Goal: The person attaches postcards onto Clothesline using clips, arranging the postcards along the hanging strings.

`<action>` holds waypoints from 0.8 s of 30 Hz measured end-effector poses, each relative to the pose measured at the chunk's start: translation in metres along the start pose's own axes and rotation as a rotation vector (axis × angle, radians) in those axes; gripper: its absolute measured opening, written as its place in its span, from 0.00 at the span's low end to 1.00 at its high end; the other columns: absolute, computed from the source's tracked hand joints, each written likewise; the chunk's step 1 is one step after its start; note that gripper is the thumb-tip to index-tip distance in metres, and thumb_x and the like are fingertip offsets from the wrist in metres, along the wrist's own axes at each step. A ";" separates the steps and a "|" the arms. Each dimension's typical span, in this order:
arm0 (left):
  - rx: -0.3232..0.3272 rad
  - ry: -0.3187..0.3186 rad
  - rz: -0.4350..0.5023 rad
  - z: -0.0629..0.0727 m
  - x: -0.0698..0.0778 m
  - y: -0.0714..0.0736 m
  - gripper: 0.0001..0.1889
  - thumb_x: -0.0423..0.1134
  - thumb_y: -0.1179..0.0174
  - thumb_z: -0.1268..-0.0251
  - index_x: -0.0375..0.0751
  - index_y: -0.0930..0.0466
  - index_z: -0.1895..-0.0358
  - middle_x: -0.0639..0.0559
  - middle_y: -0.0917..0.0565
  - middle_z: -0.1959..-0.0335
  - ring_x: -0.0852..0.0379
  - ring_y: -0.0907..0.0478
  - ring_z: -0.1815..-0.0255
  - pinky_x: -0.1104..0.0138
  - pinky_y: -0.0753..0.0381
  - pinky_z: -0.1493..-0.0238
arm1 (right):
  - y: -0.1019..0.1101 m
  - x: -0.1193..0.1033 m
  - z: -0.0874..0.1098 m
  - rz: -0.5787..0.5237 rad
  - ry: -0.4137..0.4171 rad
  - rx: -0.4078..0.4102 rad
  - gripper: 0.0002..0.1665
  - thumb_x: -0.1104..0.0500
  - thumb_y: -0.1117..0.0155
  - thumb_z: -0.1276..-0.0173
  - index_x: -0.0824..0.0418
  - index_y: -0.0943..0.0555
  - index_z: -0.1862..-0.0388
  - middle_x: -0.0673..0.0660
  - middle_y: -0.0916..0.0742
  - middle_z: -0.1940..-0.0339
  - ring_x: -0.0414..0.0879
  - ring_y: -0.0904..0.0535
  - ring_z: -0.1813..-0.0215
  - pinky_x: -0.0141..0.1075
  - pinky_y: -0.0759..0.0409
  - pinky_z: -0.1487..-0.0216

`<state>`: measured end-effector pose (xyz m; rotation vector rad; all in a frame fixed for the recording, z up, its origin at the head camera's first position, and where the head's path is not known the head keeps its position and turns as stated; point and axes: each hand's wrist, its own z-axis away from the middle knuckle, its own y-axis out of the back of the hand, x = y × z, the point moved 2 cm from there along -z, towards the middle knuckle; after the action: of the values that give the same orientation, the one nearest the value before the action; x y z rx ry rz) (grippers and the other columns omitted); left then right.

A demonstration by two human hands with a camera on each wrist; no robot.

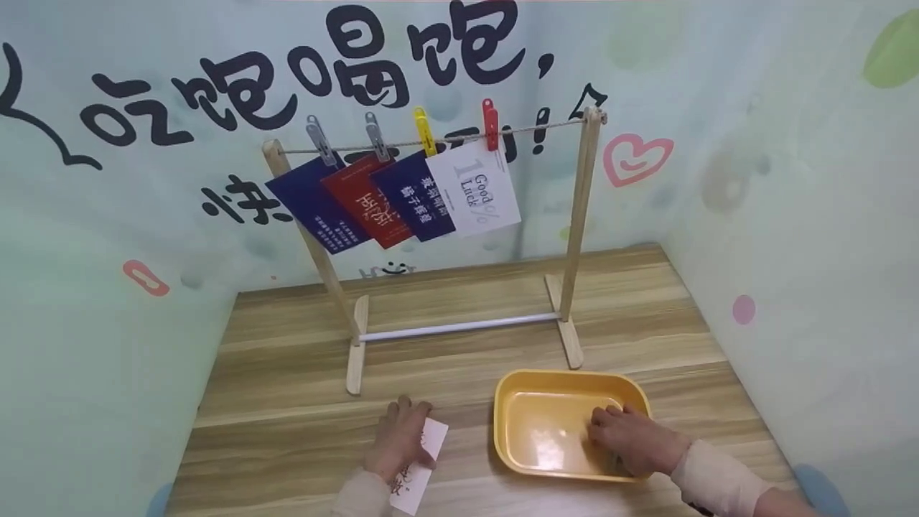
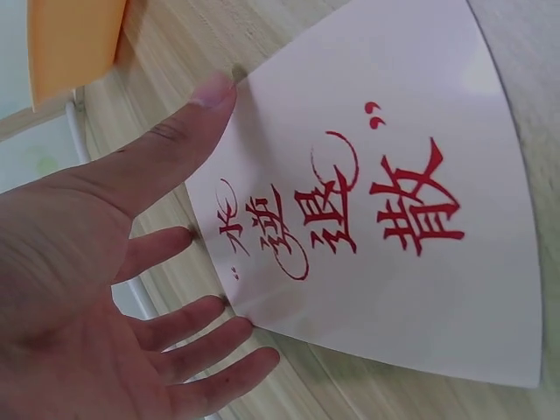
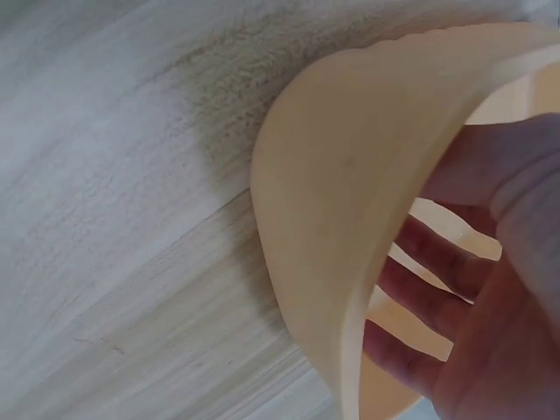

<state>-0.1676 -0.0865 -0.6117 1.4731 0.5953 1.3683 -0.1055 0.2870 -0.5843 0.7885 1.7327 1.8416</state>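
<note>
A white card (image 1: 413,481) with red lettering lies on the table at the front, partly under my left hand (image 1: 403,438). In the left wrist view, thumb and fingers are spread fairly straight, with the fingertips (image 2: 220,302) right at the card's near edge. My right hand (image 1: 632,438) reaches down inside the right part of a yellow plastic basin (image 1: 502,413). A small greyish shape (image 1: 616,463) shows beneath it in the head view. From the right wrist, the basin's rim hides the fingertips, so I cannot tell whether they hold anything.
Behind stands a wooden rack (image 1: 580,222) with a string. Hanging there are a blue card (image 1: 316,205), a red card (image 1: 373,205), another blue card (image 1: 416,197) and a white card (image 1: 477,190), held by grey, yellow and red clothespins (image 1: 491,126). Printed cloth walls (image 1: 761,215) enclose the table.
</note>
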 end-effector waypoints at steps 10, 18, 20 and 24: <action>0.009 -0.015 0.031 0.000 -0.008 0.003 0.43 0.33 0.14 0.83 0.37 0.28 0.52 0.39 0.30 0.57 0.41 0.32 0.53 0.44 0.26 0.50 | -0.006 0.000 -0.002 0.027 0.014 0.007 0.25 0.64 0.22 0.57 0.57 0.22 0.59 0.53 0.24 0.63 0.47 0.29 0.68 0.34 0.36 0.72; -0.010 0.003 -0.005 -0.007 -0.019 0.004 0.41 0.40 0.13 0.83 0.42 0.29 0.57 0.41 0.30 0.59 0.44 0.35 0.54 0.46 0.30 0.50 | -0.013 0.005 -0.001 -0.045 0.004 0.068 0.15 0.59 0.25 0.51 0.53 0.22 0.68 0.49 0.26 0.68 0.45 0.29 0.71 0.33 0.37 0.75; -0.006 0.005 -0.016 -0.008 -0.020 0.003 0.41 0.41 0.13 0.84 0.43 0.29 0.57 0.42 0.32 0.59 0.44 0.37 0.53 0.47 0.31 0.51 | -0.012 0.005 -0.001 -0.034 0.013 0.082 0.18 0.59 0.22 0.56 0.52 0.22 0.68 0.49 0.25 0.68 0.45 0.28 0.72 0.32 0.37 0.76; 0.011 0.020 -0.052 -0.009 -0.022 0.001 0.43 0.43 0.12 0.87 0.41 0.30 0.58 0.41 0.33 0.59 0.43 0.37 0.53 0.46 0.30 0.53 | -0.013 0.004 -0.003 -0.055 0.020 0.082 0.19 0.54 0.21 0.57 0.52 0.22 0.69 0.48 0.25 0.69 0.44 0.27 0.72 0.31 0.37 0.76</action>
<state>-0.1817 -0.1027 -0.6219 1.4446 0.6510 1.3426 -0.1110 0.2891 -0.5966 0.7486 1.8337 1.7580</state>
